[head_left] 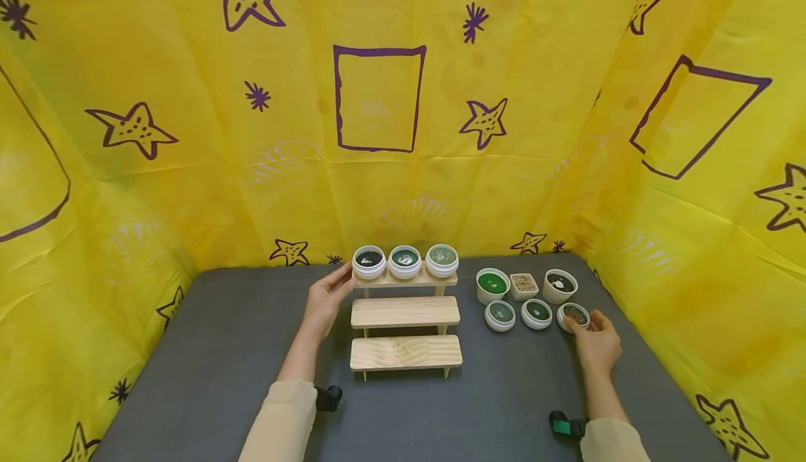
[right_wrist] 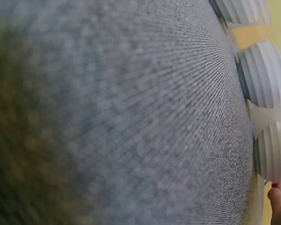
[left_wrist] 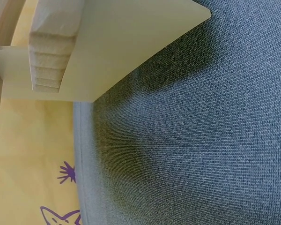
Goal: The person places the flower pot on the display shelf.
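Three small white ridged bowls stand on the top step of a wooden tiered stand [head_left: 406, 312]: one with black contents [head_left: 369, 262], one dark green [head_left: 404, 262], one speckled pale green [head_left: 442, 261]. My left hand [head_left: 325, 301] is at the left end of that step, fingertips against the side of the black-filled bowl; whether they also touch the step cannot be told. On the right, my right hand [head_left: 597, 344] pinches a small white bowl with brownish contents [head_left: 573, 317], thumb at its near rim. In the right wrist view, fingertips [right_wrist: 279, 199] show beside that ridged bowl [right_wrist: 274, 152].
Beside the held bowl stand two more ridged bowls [head_left: 536, 313] [head_left: 500, 315]. Behind them are a bright green-filled cup [head_left: 492, 285], a square dish of grains [head_left: 524, 285] and a dark-filled cup [head_left: 560, 285]. Yellow patterned cloth [head_left: 378, 196] encloses the grey tabletop [head_left: 239, 350].
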`<state>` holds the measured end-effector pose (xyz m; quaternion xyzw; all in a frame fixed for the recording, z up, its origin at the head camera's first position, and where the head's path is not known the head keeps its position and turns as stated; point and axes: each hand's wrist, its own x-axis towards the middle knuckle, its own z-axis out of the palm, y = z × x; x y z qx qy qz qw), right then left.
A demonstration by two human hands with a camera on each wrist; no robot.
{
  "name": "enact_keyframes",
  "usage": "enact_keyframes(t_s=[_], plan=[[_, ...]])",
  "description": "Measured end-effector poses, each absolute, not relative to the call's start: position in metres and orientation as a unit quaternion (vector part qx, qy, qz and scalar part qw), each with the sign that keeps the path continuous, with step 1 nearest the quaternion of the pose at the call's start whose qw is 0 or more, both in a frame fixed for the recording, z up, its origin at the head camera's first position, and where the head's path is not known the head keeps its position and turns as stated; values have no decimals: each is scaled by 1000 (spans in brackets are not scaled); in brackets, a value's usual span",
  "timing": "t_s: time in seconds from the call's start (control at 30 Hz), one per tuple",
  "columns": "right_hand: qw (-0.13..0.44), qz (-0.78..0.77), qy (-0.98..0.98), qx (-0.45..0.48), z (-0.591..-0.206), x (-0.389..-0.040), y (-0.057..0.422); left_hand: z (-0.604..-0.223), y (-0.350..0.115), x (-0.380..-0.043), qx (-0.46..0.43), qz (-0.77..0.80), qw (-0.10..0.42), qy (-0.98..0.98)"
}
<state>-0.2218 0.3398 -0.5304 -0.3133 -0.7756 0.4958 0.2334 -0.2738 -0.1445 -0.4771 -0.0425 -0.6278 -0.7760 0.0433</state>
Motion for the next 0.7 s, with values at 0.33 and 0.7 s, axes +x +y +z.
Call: enact_keyframes(t_s=[0.33, 0.7], plan=[[228, 489, -788, -298, -534, -223, 343, -477, -146, -274, -49, -768, 47, -636], [218, 455, -810, -298, -534, -222, 343, -477, -146, -272, -49, -770, 41, -635]])
